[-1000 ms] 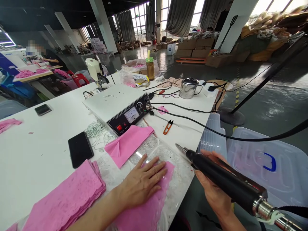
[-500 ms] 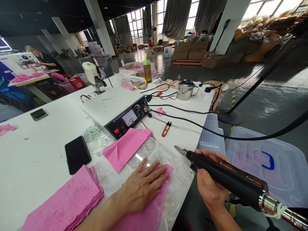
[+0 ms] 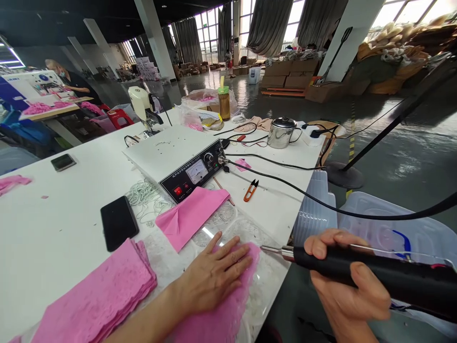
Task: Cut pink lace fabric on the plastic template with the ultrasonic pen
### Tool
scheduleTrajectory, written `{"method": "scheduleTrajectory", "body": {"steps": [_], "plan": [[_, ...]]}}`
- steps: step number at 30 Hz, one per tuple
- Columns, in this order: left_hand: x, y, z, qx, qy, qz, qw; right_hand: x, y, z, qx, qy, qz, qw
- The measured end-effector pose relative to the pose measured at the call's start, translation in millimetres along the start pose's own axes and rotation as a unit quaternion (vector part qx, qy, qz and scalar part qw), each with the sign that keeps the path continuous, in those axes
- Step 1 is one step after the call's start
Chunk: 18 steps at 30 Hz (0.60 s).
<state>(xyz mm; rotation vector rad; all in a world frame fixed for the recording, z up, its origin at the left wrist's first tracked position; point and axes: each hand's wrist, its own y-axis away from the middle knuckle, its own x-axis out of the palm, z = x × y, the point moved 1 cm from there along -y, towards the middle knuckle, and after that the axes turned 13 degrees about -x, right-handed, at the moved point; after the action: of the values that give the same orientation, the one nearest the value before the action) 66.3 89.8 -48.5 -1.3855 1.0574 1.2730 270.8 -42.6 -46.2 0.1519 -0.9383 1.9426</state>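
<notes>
My left hand (image 3: 216, 278) lies flat with fingers spread, pressing a thin pink fabric piece (image 3: 210, 326) onto a clear plastic sheet (image 3: 269, 274). In my right hand (image 3: 348, 305) is a black handheld ultrasonic cutter (image 3: 337, 263), with fingers wrapped round its body. Its pointed metal tip is at the fabric's upper right corner, right of my left fingertips; whether it touches cannot be made out. A folded smooth pink cloth (image 3: 194, 212) lies just beyond my left hand. To the left is a stack of pink fabric pieces (image 3: 100, 295).
A control box (image 3: 193, 171) with a dial meter stands behind, its black cable (image 3: 285, 183) crossing the table's right side. Orange thread snips (image 3: 250, 191), a black phone (image 3: 119, 223), a steel mug (image 3: 282, 133) and tangled thread (image 3: 143, 193) lie around. Plastic bins (image 3: 378, 209) stand beyond the right edge.
My right hand has turned the cutter and brought its tip down to the fabric's corner. The left hand stays flat on the fabric. The whole view has shifted slightly.
</notes>
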Motion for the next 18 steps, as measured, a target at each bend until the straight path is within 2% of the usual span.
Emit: {"method": "scheduleTrajectory", "body": {"steps": [8,18], "plan": [[0.5,0.4,-0.2,-0.003,0.017,-0.006,1.0,6.9,-3.8,1.3,0.036,-0.053,-0.028,0.998],[1.4,1.2,-0.7,-0.006,0.015,-0.027,0.999,9.8,-5.1,0.1,0.025,-0.053,-0.015,0.998]]}}
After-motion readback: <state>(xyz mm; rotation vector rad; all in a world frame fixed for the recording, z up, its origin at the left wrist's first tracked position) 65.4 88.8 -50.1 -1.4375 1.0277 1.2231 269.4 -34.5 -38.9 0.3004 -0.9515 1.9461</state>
